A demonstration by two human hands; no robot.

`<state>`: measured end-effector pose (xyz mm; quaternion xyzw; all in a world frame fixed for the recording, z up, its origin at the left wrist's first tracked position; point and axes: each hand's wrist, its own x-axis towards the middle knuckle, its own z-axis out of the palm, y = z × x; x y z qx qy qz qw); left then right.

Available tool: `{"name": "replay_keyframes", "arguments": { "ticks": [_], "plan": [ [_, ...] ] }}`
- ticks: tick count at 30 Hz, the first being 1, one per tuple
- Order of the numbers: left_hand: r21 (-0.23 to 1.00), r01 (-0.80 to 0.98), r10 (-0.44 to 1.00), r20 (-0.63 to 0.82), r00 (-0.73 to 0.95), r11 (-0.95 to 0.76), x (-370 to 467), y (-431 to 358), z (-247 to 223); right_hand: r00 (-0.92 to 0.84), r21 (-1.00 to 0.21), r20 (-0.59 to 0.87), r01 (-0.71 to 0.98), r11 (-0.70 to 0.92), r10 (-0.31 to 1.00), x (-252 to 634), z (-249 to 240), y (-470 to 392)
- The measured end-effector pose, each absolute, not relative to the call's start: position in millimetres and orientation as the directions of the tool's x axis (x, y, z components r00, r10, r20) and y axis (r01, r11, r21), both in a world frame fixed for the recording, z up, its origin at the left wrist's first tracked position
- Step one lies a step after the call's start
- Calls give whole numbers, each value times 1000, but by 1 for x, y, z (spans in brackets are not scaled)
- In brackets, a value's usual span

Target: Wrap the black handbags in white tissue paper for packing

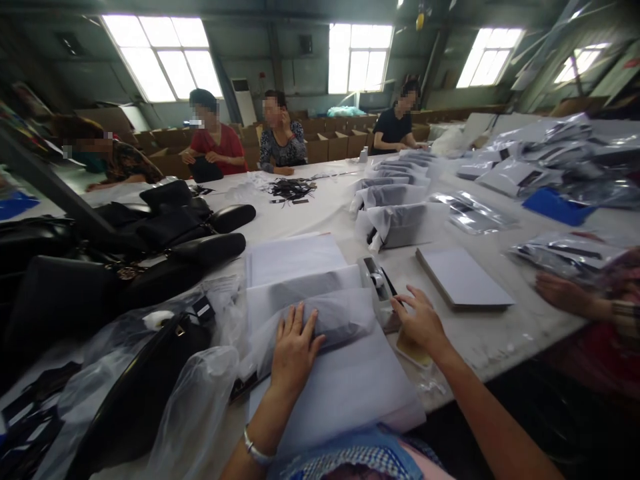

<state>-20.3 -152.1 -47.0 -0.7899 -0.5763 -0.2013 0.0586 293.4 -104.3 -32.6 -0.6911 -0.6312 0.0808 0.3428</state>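
Observation:
A dark, flat-looking item wrapped in thin white tissue paper (345, 308) lies before me on white sheets (340, 380). My left hand (295, 347) rests flat on the wrapping, fingers spread. Just right of the bundle stands a grey tape dispenser (371, 275) with a roll in it. At the dispenser's near end is my right hand (423, 327), its thumb and index finger drawn together; whatever is between them is too small to make out. Below that hand sits a small dish with something yellowish (414, 350).
Black handbags (185, 260) and clear plastic (200, 387) crowd the left. A stack of white boards (465, 277) lies right; wrapped bundles (400, 223) stand in a row behind. Bagged items (545, 153) pile up far right. A co-worker's hand (570, 293) is at right; several people sit opposite.

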Motion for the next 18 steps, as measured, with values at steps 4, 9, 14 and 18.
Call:
{"name": "replay_keyframes", "arguments": {
  "ticks": [4, 9, 14, 18],
  "plan": [
    [155, 925, 883, 389, 264, -345, -23, -151, -48, 324, -811, 57, 567, -145, 944, 293, -46, -105],
    [151, 923, 878, 394, 273, -355, -26, -152, -49, 346, -952, -38, 273, -139, 938, 283, -36, -102],
    [158, 921, 875, 402, 270, -356, -27, -153, -51, 425, -975, 58, 218, -40, 903, 281, -17, -125],
    [165, 919, 881, 384, 275, -358, -27, -153, -51, 428, -970, 27, 230, -80, 904, 283, -15, -153]
  ]
}}
